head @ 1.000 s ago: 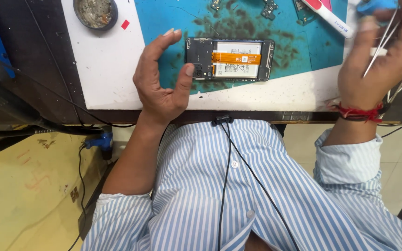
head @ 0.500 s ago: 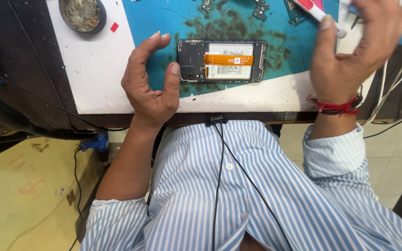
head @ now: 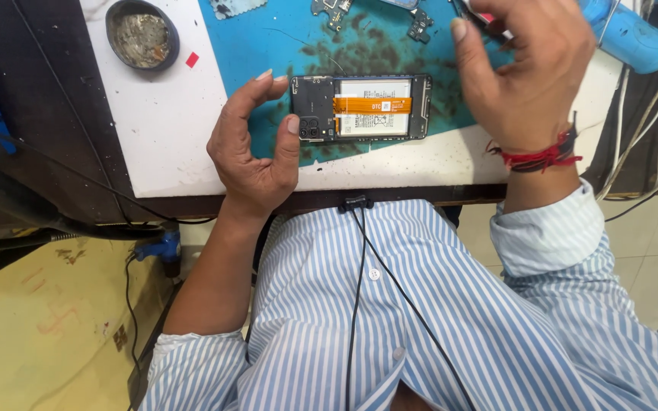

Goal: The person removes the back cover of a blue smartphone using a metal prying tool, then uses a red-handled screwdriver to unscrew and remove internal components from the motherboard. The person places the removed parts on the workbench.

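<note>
An opened phone (head: 363,106) lies back-up on the blue mat (head: 260,42), showing its battery and an orange flex strip. My left hand (head: 257,148) grips the phone's left end, with the thumb on the camera corner and the index finger curled over the top edge. My right hand (head: 523,68), with a red thread on the wrist, hovers above the phone's right end. Its fingers are closed around a thin dark and red tool (head: 487,20), which is mostly hidden.
A round tin (head: 142,34) with grey residue sits at the back left of the white tabletop (head: 161,129). Small circuit parts (head: 419,23) lie at the back of the mat. A blue device (head: 634,38) and white cables (head: 653,129) are at the right. A black cord (head: 356,304) hangs over my striped shirt.
My right hand has come in from the far right to just above the phone's right end. My left hand has closed onto the phone's left end.
</note>
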